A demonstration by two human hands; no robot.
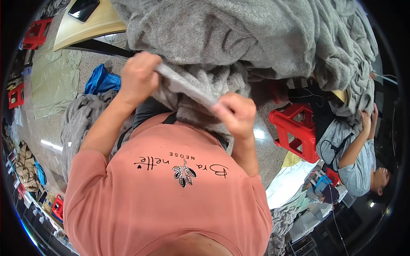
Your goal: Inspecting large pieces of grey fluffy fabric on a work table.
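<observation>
Between my two fists an edge of grey knit fabric [186, 85] is pulled into a straight, slanting band. My left hand [141, 77] is closed round its upper end, near the table edge. Lower and to the right, my right hand [236, 113] grips the other end, slightly smeared by motion. More of the grey cloth hangs in folds below the band, over my lap. A large heap of similar grey fabric [222, 34] covers the table just beyond my hands.
A phone [84, 9] lies on the wooden tabletop [112, 26] at the far left. Blue cloth [102, 81] is on the floor at left. A red stool [294, 128] stands at right, beside a co-worker [356, 158] whose hands touch the grey heap.
</observation>
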